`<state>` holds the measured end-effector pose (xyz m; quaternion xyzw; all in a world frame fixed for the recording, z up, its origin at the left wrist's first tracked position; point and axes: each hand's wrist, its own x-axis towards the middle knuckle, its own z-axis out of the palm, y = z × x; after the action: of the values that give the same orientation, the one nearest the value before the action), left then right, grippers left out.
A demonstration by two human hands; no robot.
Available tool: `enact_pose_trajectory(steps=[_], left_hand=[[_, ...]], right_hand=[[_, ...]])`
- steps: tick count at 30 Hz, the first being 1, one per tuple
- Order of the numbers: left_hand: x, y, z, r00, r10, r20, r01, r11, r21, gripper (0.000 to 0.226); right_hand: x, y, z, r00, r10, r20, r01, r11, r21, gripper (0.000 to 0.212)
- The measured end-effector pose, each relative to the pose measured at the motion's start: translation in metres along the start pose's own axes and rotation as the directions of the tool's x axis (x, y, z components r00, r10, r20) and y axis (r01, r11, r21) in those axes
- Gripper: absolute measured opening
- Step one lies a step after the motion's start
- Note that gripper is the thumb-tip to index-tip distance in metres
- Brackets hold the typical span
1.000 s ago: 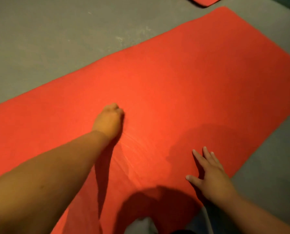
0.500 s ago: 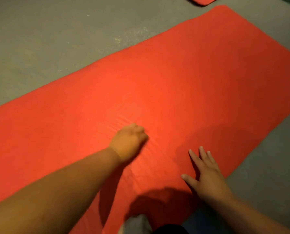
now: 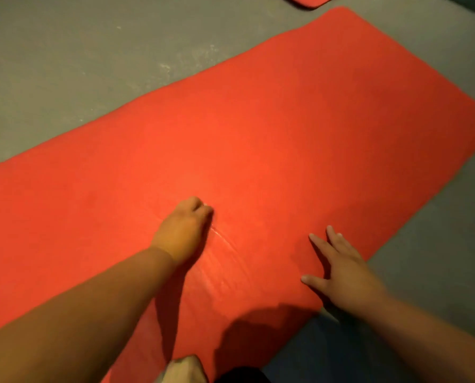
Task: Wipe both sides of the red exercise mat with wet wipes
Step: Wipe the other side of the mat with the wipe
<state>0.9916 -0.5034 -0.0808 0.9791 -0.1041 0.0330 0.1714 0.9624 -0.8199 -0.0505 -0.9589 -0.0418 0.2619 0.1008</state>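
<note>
The red exercise mat [image 3: 286, 134] lies flat on the grey floor [image 3: 65, 64], spread beneath both hands. The left hand [image 3: 182, 230] presses down on it with its fingers [image 3: 200, 208] curled tightly under. What they hold is hidden, so it cannot be told. Shiny wet streaks [image 3: 225, 258] curve just right of those fingers. The right hand [image 3: 341, 272] rests flat by the mat's near edge, fingers [image 3: 333, 239] straight and spread wide. Well beyond both sets of fingers, a second red piece [image 3: 308, 1] lies on the floor.
</note>
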Motion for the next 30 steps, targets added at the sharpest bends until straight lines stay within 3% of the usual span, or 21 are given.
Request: enact_pose_trajectory(steps=[2, 4, 6, 8, 10, 12, 15, 18, 19, 20, 22, 25, 26, 28, 30], left_hand=[[-0.003, -0.012, -0.007, 0.946, -0.321, -0.047, 0.317, 0.945, -0.084, 0.014], [-0.015, 0.002, -0.001, 0.895, -0.438, -0.083, 0.423, 0.893, -0.157, 0.015], [-0.029, 0.036, 0.013, 0.945, -0.320, -0.067, 0.306, 0.938, -0.162, 0.020], [-0.042, 0.072, 0.027, 0.998, -0.070, 0.004, 0.070, 0.984, -0.163, 0.023], [-0.049, 0.098, 0.034, 0.980, 0.170, 0.102, -0.151, 0.974, -0.171, 0.023], [-0.040, 0.103, 0.033, 0.962, 0.223, 0.160, -0.194, 0.964, -0.181, 0.027], [-0.022, 0.097, 0.019, 0.934, 0.072, 0.349, 0.043, 0.950, -0.310, 0.026], [-0.016, 0.091, 0.007, 0.809, -0.090, 0.581, 0.422, 0.777, -0.467, 0.051], [-0.017, 0.085, 0.002, 0.788, -0.103, 0.607, 0.454, 0.763, -0.460, 0.056], [-0.018, 0.077, -0.005, 0.799, -0.083, 0.596, 0.388, 0.828, -0.404, 0.057], [-0.020, 0.057, -0.023, 0.824, 0.002, 0.566, 0.121, 0.976, -0.180, 0.060], [-0.019, 0.036, -0.048, 0.725, 0.006, 0.689, -0.120, 0.986, 0.118, 0.079], [-0.017, 0.031, -0.051, 0.682, -0.032, 0.731, -0.162, 0.968, 0.193, 0.089], [-0.005, 0.027, -0.053, 0.630, -0.092, 0.771, -0.213, 0.935, 0.285, 0.105], [0.011, 0.031, -0.047, 0.623, -0.091, 0.777, -0.210, 0.937, 0.278, 0.116]], right_hand=[[0.000, 0.001, 0.001, 1.000, -0.009, 0.000, 0.009, 1.000, 0.008, 0.092], [0.001, 0.001, 0.004, 1.000, -0.004, -0.013, 0.005, 1.000, 0.027, 0.092], [0.001, -0.001, 0.005, 1.000, 0.001, -0.024, 0.000, 0.999, 0.039, 0.092], [0.002, 0.000, 0.005, 1.000, -0.003, -0.029, 0.004, 1.000, 0.027, 0.092], [0.001, -0.001, 0.004, 1.000, -0.015, -0.024, 0.016, 1.000, 0.014, 0.089], [-0.003, -0.006, 0.006, 0.993, -0.112, -0.043, 0.113, 0.993, 0.025, 0.081], [-0.007, -0.025, 0.015, 0.947, -0.297, -0.122, 0.315, 0.933, 0.176, 0.065], [-0.002, -0.050, 0.036, 0.914, -0.365, -0.178, 0.405, 0.850, 0.336, 0.041], [0.001, -0.057, 0.042, 0.904, -0.361, -0.228, 0.422, 0.836, 0.351, 0.032], [0.004, -0.063, 0.049, 0.900, -0.339, -0.273, 0.421, 0.837, 0.351, 0.024], [0.009, -0.071, 0.059, 0.885, -0.336, -0.323, 0.433, 0.847, 0.307, 0.019], [0.008, -0.055, 0.054, 0.811, -0.525, -0.258, 0.572, 0.803, 0.164, 0.029], [0.010, -0.040, 0.046, 0.814, -0.519, -0.261, 0.565, 0.813, 0.143, 0.028], [0.019, -0.004, 0.024, 0.889, -0.279, -0.364, 0.371, 0.904, 0.214, 0.017], [0.023, 0.021, 0.013, 0.887, 0.058, -0.459, 0.119, 0.930, 0.347, 0.015]])
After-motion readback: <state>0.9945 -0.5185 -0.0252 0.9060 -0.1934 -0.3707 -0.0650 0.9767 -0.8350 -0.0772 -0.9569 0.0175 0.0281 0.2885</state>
